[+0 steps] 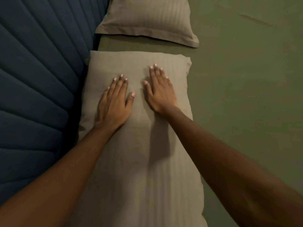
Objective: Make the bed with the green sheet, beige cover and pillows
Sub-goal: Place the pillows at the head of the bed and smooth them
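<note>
A beige striped pillow (139,161) lies lengthwise on the green sheet (246,79), its left side against the headboard. My left hand (114,104) and my right hand (159,90) both rest flat on the pillow's far half, fingers straight, palms down, a short gap between them. A second beige pillow (147,18) lies farther away along the headboard, apart from the near one. No beige cover is in view.
A dark blue padded headboard (36,79) with stitched ribs fills the left side. The green sheet stretches smooth to the right, with one faint crease (255,19) at the far right.
</note>
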